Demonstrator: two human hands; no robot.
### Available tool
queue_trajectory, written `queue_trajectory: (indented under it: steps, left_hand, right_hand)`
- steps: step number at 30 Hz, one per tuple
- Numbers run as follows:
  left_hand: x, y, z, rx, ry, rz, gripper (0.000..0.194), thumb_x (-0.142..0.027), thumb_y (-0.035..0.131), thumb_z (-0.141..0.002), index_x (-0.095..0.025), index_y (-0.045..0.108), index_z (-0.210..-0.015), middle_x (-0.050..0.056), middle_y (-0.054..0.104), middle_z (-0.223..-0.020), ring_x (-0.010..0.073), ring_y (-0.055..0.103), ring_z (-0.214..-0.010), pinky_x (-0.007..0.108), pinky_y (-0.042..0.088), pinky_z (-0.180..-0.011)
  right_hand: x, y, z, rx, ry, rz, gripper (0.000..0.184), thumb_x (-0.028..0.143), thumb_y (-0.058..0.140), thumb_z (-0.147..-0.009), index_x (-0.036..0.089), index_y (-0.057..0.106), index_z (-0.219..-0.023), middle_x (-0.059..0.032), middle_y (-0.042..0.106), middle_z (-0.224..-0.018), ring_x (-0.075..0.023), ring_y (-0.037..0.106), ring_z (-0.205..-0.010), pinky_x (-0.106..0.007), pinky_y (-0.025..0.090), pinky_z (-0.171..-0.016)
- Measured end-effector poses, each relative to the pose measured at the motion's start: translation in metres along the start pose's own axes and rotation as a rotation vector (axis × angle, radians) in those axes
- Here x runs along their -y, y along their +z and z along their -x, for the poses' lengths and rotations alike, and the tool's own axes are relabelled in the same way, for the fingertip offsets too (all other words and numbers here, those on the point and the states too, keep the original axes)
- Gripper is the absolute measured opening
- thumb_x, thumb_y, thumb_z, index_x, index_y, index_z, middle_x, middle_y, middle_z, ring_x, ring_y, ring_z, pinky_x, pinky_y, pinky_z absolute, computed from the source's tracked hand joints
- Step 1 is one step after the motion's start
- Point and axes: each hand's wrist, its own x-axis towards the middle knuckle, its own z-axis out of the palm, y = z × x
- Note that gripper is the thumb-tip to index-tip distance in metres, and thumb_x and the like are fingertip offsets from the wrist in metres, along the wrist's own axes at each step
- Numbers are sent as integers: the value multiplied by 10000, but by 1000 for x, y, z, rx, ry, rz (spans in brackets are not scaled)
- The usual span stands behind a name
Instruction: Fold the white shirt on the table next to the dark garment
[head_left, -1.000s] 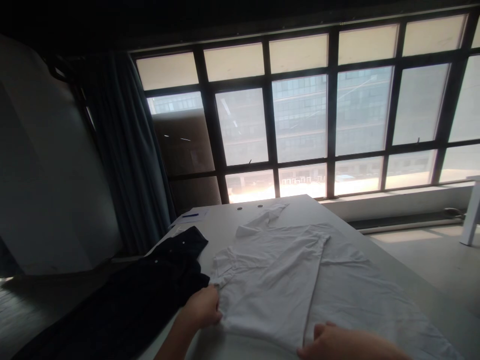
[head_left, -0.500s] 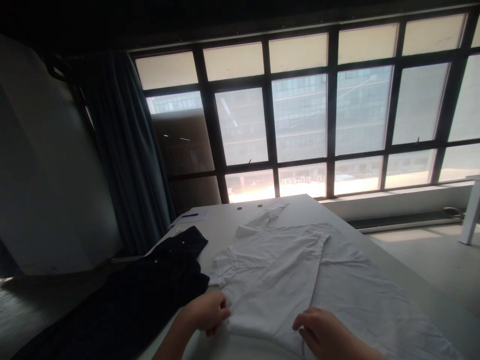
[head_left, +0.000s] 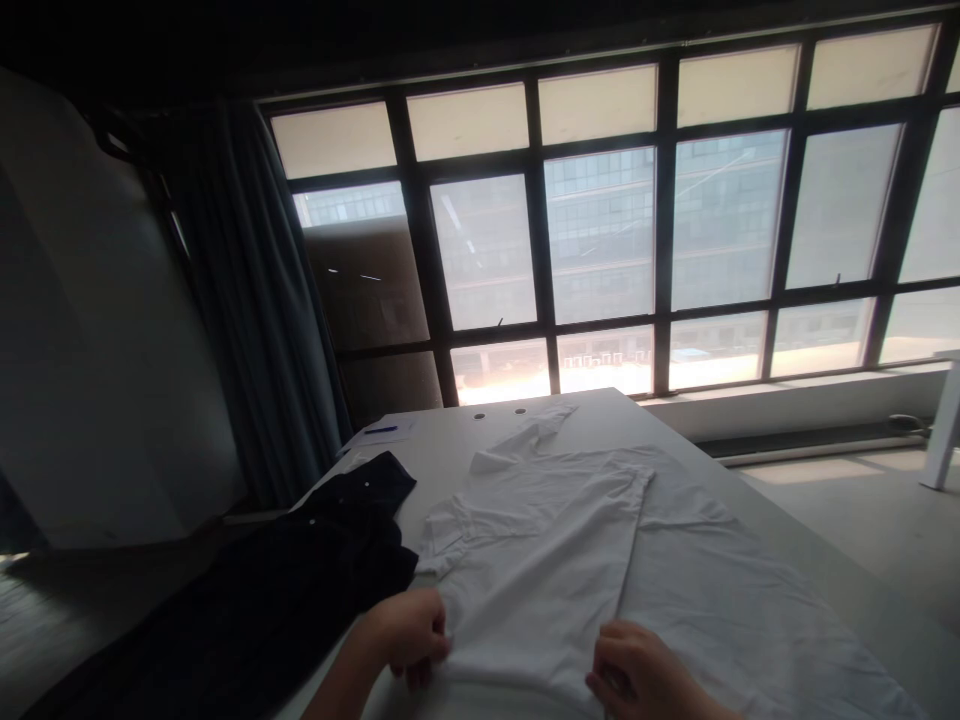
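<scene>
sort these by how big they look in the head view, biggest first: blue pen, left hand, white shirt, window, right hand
1. Window
2. White shirt
3. Left hand and right hand, too alike to rank
4. Blue pen

Your right hand (head_left: 626, 665) curls its fingertips out of sight, so can't tell exactly how you're gripping the shirt (head_left: 536, 590). Bottom edge chops both your forearms (head_left: 345, 665) and the dark garment (head_left: 292, 585). Paper (head_left: 388, 438) is too tiny to read.

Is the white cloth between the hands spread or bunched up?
Mostly spread: the white cloth lies broad and low across the table, though creased. Whether its layers are one folded garment, I cannot tell.
</scene>
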Motion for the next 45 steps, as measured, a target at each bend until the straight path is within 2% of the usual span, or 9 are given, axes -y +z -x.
queue_trajectory:
  steps: [9,17,26,29,32,35,38,41,45]
  left_hand:
    - [2,-5,2,-83,-18,-97,67,-257,656,-564,-212,624,-527,-45,571,-494,155,562,-514,246,422,-526]
    - [1,-5,1,-86,-63,-107,53,-241,677,-558,-217,630,-554,-48,576,-518,164,574,-532,258,452,-539]
    - [-4,-5,4,-95,-88,-156,64,-252,706,-577,-219,652,-586,-39,612,-542,189,638,-590,254,481,-556]
    - [-6,-5,11,-142,-111,-211,106,-248,743,-581,-217,686,-664,-9,693,-663,237,694,-699,293,525,-628]
    - [-20,-3,24,-291,-106,-294,291,-268,761,-645,-208,721,-926,73,745,-1004,317,690,-996,393,528,-861]
    - [-51,11,31,-490,36,-358,341,-281,614,-840,-206,645,-1172,113,666,-1226,301,601,-1178,423,434,-1029]
    - [-85,42,19,-604,428,-347,231,-314,556,-911,-269,641,-1121,60,645,-1240,247,579,-1175,381,406,-1067]
    - [-98,76,-5,-539,733,-313,416,-505,574,-929,-318,561,-1300,41,502,-1496,275,452,-1370,413,329,-1173]
    - [-88,94,-28,-363,902,-371,792,-712,472,-926,-360,206,-1583,60,175,-1678,362,205,-1522,571,175,-1244]
  right_hand:
    - [-25,29,-7,98,-376,185,85,186,635,-843,207,616,-762,4,632,-721,-139,555,-703,-224,386,-666]
    - [-16,16,0,-32,-495,219,120,181,640,-875,262,629,-962,-1,643,-913,-147,575,-787,-233,401,-698]
    - [-17,16,-4,-157,-637,383,167,255,565,-984,212,565,-824,-9,598,-850,-139,492,-720,-268,346,-672]
    - [-22,26,-6,-129,-628,373,276,312,608,-966,200,526,-728,11,585,-769,-126,473,-673,-259,343,-647]
    - [-29,39,-8,-91,-565,341,298,320,646,-940,198,526,-695,28,575,-714,-114,473,-649,-241,356,-644]
    - [-31,47,-9,-43,-524,302,271,310,670,-917,203,557,-695,30,594,-714,-113,503,-667,-234,378,-669]
    - [-27,47,-9,42,-500,190,218,268,634,-918,210,605,-710,23,621,-704,-112,549,-676,-213,401,-667]
    - [-15,32,-6,84,-402,-7,163,198,563,-895,208,652,-759,7,648,-703,-111,592,-675,-188,429,-657]
    - [3,-11,-4,-179,-150,-146,189,184,502,-868,199,690,-886,-57,701,-872,-164,653,-837,-248,499,-807]
